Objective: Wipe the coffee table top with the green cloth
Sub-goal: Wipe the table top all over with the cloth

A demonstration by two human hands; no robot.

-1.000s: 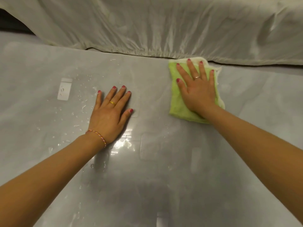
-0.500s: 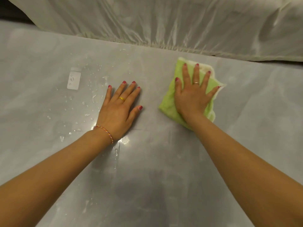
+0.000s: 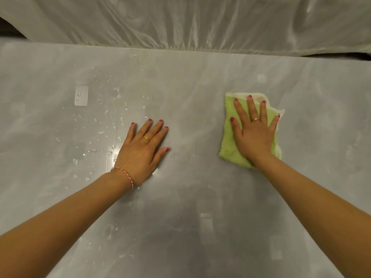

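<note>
A folded green cloth [image 3: 227,135] with a pale edge lies flat on the glossy grey coffee table top [image 3: 200,207], right of centre. My right hand [image 3: 254,135] presses down on it with straight, spread fingers and covers its middle. My left hand [image 3: 143,149] rests flat on the bare table top at centre left, fingers straight, about a hand's width left of the cloth. Water droplets [image 3: 112,121] are scattered on the table just left of and beyond my left hand.
A pale, shiny fabric-covered piece of furniture [image 3: 200,23] runs along the table's far edge. The glossy table top shows light reflections [image 3: 81,95] at the left.
My right hand has slid the cloth back from the far edge and rightward across the table. My left hand has stayed flat in the same spot by the droplets.
</note>
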